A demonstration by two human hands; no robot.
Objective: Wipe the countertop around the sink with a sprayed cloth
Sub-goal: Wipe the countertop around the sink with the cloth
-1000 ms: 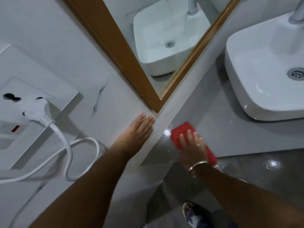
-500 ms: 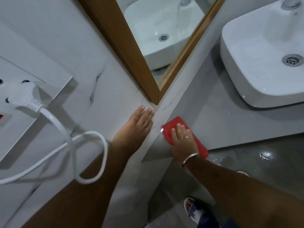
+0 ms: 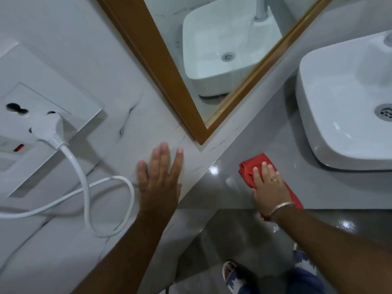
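Red cloth (image 3: 250, 166) on bench (image 3: 265, 132) beside sink (image 3: 339, 102).
Right hand (image 3: 269, 183) presses it, fingers extended; left hand (image 3: 159, 179) flat against wall tile (image 3: 84, 49), fingers straight.

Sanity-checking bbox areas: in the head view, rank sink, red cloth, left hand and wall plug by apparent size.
1. sink, though cropped by the frame edge
2. left hand and red cloth: close, and the right hand covers part of the cloth, so unranked
3. wall plug

You see a glossy grey countertop (image 3: 254, 149), red cloth (image 3: 250, 166), glazed white sink (image 3: 331, 115), wood-framed mirror (image 3: 169, 81).
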